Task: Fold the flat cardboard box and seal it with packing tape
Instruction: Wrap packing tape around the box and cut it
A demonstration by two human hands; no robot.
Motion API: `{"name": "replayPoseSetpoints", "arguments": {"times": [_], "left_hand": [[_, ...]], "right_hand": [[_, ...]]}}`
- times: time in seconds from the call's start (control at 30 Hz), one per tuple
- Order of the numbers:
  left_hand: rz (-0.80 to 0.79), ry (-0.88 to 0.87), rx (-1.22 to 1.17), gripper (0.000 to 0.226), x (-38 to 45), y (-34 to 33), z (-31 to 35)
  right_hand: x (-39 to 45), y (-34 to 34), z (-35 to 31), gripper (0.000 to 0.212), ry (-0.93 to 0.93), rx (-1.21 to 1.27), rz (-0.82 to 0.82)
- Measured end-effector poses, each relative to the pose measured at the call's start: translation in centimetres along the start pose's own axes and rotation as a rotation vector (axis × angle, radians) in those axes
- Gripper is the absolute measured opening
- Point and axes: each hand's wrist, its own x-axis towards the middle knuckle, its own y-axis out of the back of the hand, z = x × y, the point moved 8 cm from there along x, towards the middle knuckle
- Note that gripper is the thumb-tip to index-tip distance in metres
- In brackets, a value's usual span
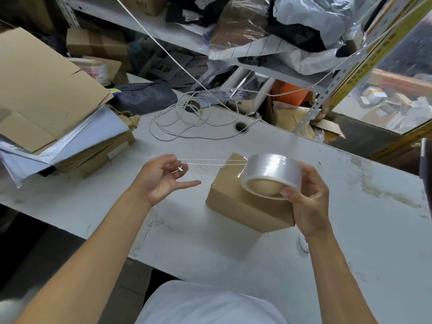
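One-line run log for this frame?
phase: pulling tape | left hand: pinches tape end | right hand: grips tape roll | box: folded, on table

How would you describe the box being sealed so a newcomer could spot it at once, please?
Start at the grey worktable. The small cardboard box sits near its front edge, below the tape roll. Unlike the flattened cartons stacked far left, it is folded shut.

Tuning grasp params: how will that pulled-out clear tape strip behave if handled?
The tape strip looks thin and floppy; stretched between left hand and tape roll, it likely sags when slack. Probably clings to fingers; its pinched end already looks crumpled.
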Motion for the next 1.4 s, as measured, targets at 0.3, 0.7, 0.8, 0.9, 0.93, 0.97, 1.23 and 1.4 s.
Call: {"name": "replayPoseSetpoints", "arguments": {"times": [0.3,0.7,0.8,0.9,0.93,0.97,1.23,1.4], "left_hand": [[-0.015,-0.030,0.068,0.023,0.3,-0.7,0.5],[-0.056,-0.056,0.124,0.024,0.8,-2.7,1.1],[-0.055,-0.028,0.091,0.023,1.2,-2.8,0.6],[-0.056,-0.012,0.085,0.022,1.5,-2.8,0.2],[-0.062,-0.009,0.087,0.022,1.6,-2.8,0.2],[-0.070,-0.008,0.089,0.022,1.6,-3.0,0.2],[-0.158,0.020,-0.036,0.022,2.5,-5.0,-1.1],[-0.171,0.070,-0.084,0.023,2.7,-4.8,-2.2]], "right_hand": [[-0.4,0.2,-1.1,0.043,0.051,0.019,0.030],[-0.6,1.7,-1.4,0.039,0.076,0.028,0.054],[-0.7,1.6,-1.1,0.042,0.057,0.035,0.072],[-0.9,1.9,-1.1,0.049,0.044,0.008,0.095],[-1.0,2.0,-1.1,0.048,0.041,0.001,0.104],[-1.0,2.2,-1.1,0.046,0.037,-0.002,0.116],[-1.2,2.8,-1.8,0.048,0.027,0.004,0.174],[-1.5,2.5,-1.7,0.048,0.018,0.036,0.157]]}}
